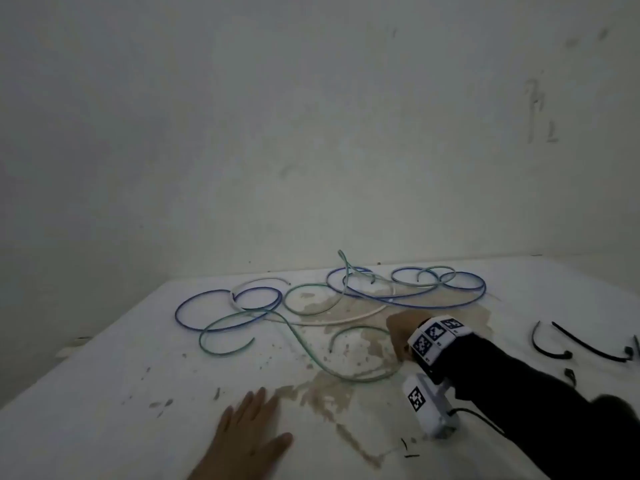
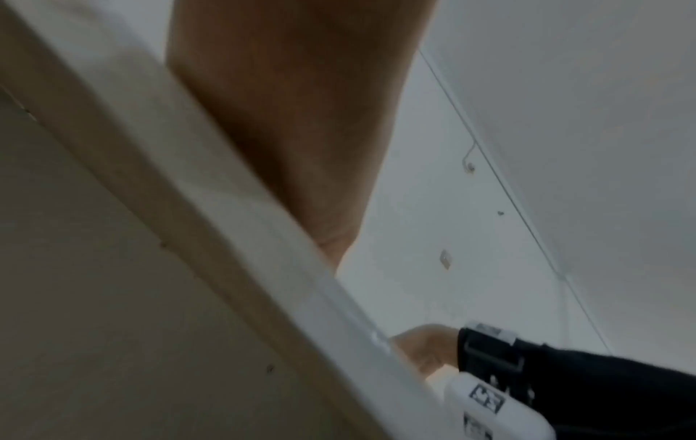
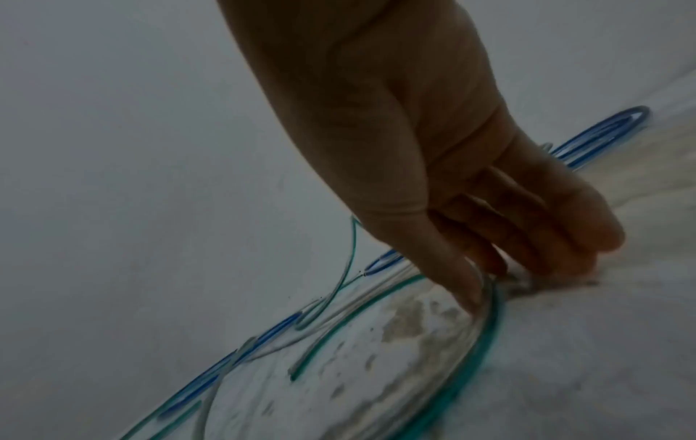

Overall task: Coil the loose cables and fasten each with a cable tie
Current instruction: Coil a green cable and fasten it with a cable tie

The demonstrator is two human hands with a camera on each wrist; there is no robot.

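Head: left hand lies flat, fingers straight, on the bench, likely as a brace. Right hand reaches the green cable among blue and white loops; ties wait beside.
Left wrist: bench edge; fingers hidden.
Right wrist: fingertips touch green cable; whether the grip has closed, cannot tell.
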